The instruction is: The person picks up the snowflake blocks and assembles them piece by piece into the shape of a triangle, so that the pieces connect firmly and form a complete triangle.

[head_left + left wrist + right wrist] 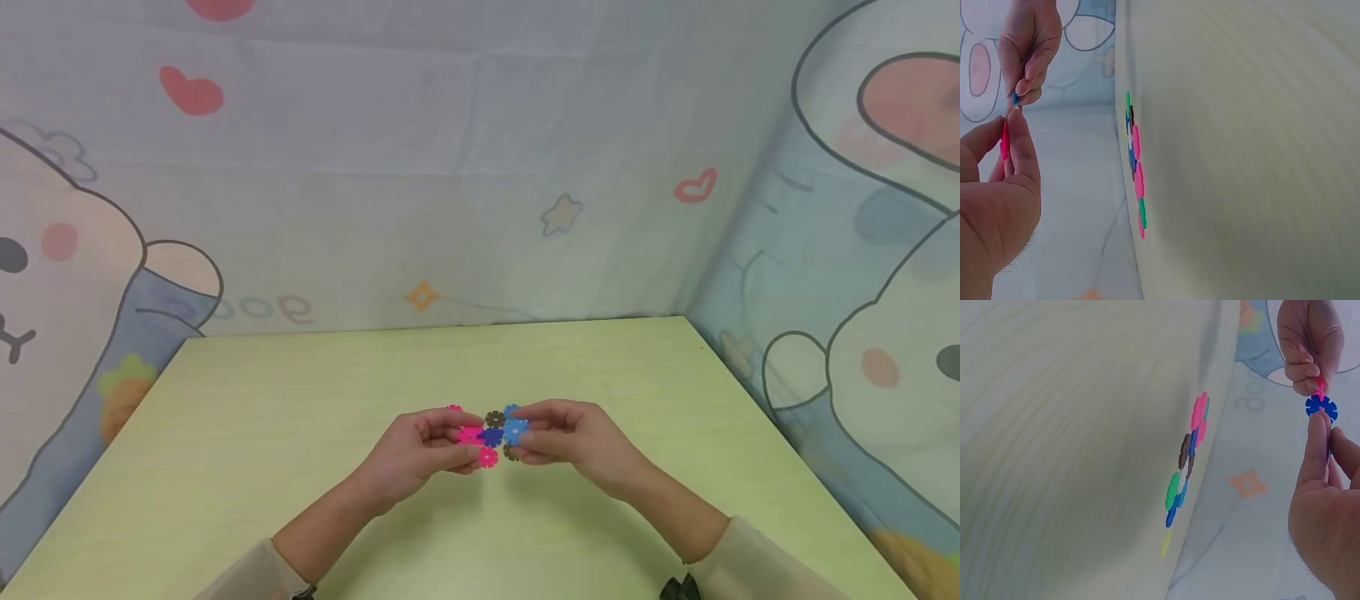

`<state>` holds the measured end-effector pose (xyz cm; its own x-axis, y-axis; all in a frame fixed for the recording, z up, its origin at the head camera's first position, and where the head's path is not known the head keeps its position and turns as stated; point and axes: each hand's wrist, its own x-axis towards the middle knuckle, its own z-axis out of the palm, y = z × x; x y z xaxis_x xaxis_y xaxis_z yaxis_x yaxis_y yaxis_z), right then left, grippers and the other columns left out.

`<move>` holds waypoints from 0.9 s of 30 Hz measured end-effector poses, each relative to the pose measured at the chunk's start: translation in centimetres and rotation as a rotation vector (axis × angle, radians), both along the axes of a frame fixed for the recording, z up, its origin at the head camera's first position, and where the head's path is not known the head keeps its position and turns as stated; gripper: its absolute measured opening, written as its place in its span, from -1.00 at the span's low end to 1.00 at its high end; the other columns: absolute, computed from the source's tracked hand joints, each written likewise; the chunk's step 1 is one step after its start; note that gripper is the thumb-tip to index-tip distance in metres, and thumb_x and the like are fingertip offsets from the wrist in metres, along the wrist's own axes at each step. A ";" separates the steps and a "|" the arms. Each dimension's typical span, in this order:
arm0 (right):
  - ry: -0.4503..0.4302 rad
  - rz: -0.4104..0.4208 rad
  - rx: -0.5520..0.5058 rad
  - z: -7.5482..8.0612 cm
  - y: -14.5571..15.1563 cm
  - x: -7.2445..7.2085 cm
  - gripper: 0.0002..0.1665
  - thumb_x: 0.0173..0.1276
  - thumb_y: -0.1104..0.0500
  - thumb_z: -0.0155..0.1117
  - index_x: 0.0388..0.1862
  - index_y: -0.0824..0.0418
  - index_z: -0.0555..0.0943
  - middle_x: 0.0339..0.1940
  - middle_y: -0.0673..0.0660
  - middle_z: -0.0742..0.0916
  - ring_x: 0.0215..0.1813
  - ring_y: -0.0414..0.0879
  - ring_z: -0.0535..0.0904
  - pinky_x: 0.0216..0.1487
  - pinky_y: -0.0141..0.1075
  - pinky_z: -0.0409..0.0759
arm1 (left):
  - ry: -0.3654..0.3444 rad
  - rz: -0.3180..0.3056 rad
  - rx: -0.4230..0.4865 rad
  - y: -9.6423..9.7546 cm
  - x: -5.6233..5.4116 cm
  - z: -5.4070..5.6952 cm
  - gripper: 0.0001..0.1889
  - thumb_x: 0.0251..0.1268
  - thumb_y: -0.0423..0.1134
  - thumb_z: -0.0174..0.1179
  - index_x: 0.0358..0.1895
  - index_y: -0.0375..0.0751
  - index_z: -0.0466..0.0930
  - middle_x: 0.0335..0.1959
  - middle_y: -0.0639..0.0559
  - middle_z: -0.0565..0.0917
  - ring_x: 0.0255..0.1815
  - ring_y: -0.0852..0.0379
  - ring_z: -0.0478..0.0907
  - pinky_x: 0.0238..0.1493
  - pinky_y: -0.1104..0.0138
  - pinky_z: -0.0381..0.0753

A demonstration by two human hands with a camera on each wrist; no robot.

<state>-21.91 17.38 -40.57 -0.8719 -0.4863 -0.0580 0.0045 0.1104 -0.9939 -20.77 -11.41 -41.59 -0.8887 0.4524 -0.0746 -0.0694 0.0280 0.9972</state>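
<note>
My left hand [420,450] pinches a pink notched snowflake disc [470,436] between thumb and fingers. Opposite it, my right hand [573,437] pinches a light blue disc [515,431]. A dark blue disc [1321,408] stands between the two hands, meeting the pink disc's edge in the right wrist view; fingertips hide how the pieces join. Both hands are raised above the table, as the left wrist view shows. Around the held pieces in the head view appear brown discs [495,419] and another pink disc [487,457], partly covered by the fingers.
Several loose discs lie on the pale yellow-green table [300,392], including a green disc [1172,490], a brown one [1184,452] and a yellow one [1165,542]. Behind the table's far edge hangs a printed cloth [450,167], which also covers both sides.
</note>
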 end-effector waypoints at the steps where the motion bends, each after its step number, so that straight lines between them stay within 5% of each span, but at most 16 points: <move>1: -0.002 -0.005 -0.002 0.0 0.0 0.0 -0.43 0.57 0.20 0.45 0.46 0.38 0.61 0.15 0.31 0.85 0.17 0.20 0.86 0.18 -0.15 0.82 | -0.003 0.000 0.007 0.0 0.0 0.0 -0.53 0.46 -0.30 0.47 0.34 -0.38 0.66 -0.08 -0.12 0.87 -0.07 0.01 0.88 0.14 0.17 0.85; 10: 0.020 -0.040 -0.002 0.1 -0.1 0.0 -0.45 0.56 0.18 0.47 0.44 0.35 0.63 0.13 0.28 0.83 0.14 0.22 0.86 0.17 -0.16 0.82 | -0.023 0.003 0.062 0.4 0.0 0.0 -0.52 0.48 -0.30 0.46 0.35 -0.43 0.63 -0.03 -0.30 0.82 -0.11 0.05 0.89 0.13 0.13 0.85; 27: -0.014 -0.029 -0.036 -0.2 -0.4 0.1 -0.45 0.54 0.16 0.50 0.41 0.35 0.65 0.17 0.27 0.84 0.19 0.26 0.85 0.17 -0.11 0.82 | 0.002 -0.001 0.079 0.6 0.0 0.0 -0.54 0.51 -0.29 0.43 0.35 -0.46 0.65 -0.07 -0.11 0.87 -0.12 0.10 0.88 0.12 0.20 0.85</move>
